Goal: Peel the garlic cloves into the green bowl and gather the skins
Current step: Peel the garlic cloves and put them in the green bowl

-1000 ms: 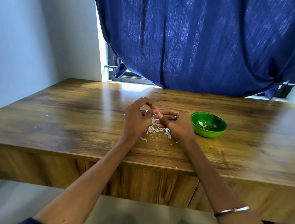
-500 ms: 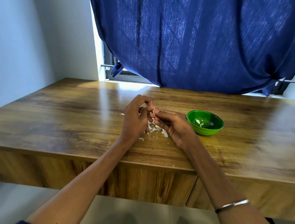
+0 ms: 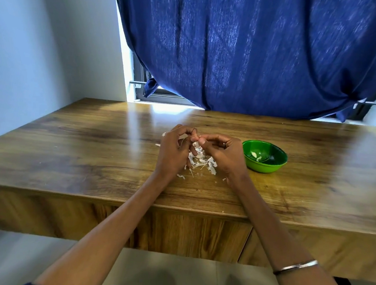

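My left hand (image 3: 174,150) and my right hand (image 3: 223,155) meet fingertip to fingertip above a pile of white garlic skins (image 3: 201,160) on the wooden table (image 3: 91,157). Both hands have curled fingers and pinch a small garlic clove (image 3: 196,139) between them; the clove is mostly hidden by the fingers. The green bowl (image 3: 264,157) stands just right of my right hand, with two or three peeled cloves (image 3: 256,156) inside.
A few skin scraps (image 3: 181,176) lie loose near the pile. A blue curtain (image 3: 246,50) hangs behind the table's far edge, over a window. The table's front edge runs below my wrists. A bangle (image 3: 295,266) sits on my right forearm.
My right hand has risen from beside the pile, its fingertips meeting the left hand's higher up. The left hand has barely moved.
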A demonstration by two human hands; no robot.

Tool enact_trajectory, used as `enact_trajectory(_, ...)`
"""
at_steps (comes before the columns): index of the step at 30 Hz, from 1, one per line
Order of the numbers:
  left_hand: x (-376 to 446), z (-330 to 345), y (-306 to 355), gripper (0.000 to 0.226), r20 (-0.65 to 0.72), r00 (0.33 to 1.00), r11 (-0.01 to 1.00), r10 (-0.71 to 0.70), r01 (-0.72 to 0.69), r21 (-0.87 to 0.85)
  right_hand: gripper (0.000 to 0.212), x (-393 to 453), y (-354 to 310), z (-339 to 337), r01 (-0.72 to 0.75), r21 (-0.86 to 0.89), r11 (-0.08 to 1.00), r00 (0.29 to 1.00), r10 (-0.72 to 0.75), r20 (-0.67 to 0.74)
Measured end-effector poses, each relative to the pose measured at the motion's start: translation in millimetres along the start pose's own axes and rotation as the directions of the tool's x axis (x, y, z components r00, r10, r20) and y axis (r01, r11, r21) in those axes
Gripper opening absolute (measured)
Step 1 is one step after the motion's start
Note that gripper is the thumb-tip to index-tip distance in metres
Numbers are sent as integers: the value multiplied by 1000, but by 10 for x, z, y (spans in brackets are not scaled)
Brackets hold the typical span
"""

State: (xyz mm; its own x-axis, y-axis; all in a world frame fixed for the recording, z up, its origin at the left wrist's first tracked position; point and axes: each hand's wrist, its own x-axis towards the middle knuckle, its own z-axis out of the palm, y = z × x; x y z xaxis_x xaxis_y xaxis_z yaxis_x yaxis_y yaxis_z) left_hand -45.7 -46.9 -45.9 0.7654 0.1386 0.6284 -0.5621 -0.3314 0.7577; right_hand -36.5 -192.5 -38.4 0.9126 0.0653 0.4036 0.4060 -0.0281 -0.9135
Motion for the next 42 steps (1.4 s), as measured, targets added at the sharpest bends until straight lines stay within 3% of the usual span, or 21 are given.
enact_trajectory(12, 33, 9, -41, 9, 105, 988, 990, -112, 120, -72, 8, 10, -4, 35, -62, -12, 998, 998, 62, 10)
enact_trajectory(16, 35, 6, -33, 10, 76, 983, 976, -164, 173, -132, 4, 26, -7, 42, -113, 79, 990, 993, 112, 23)
enact_trajectory(19, 39, 5, -52, 15, 61, 980, 971, -189, 196, -135, 15, 11, 1, 51, -106, 33, 994, 993, 104, 60)
enact_trajectory(22, 44, 25, -69, 17, 79, 980, 977, -183, 190, -94, 10, 2, -12, 49, -119, 33, 992, 992, 117, 37)
enact_trajectory(25, 54, 43, -54, 18, 70, 993, 994, -97, 100, -45, 8, -8, -35, 50, -215, 181, 960, 976, 208, 60)
enact_trajectory(30, 57, 66, -25, 40, 28, 999, 998, 37, -39, 55, 10, -25, -67, 112, -309, 411, 857, 951, 289, 112)
enact_trajectory(34, 44, 83, -37, 28, -1, 998, 997, 64, -64, 41, 17, -47, -78, 157, -343, 510, 789, 939, 309, 153)
enact_trajectory(37, 25, 38, -40, 23, -54, 999, 999, 0, -3, -49, 20, -31, -78, 65, -315, 611, 726, 935, 349, 67)
enact_trajectory(39, 29, -23, -51, 20, -114, 992, 994, -59, 48, -97, 18, -27, -65, 35, -269, 563, 782, 949, 314, 17)
enact_trajectory(42, 26, -51, -68, 22, -107, 993, 999, -50, 51, 8, 18, -74, -43, 110, -206, 374, 904, 976, 217, 14)
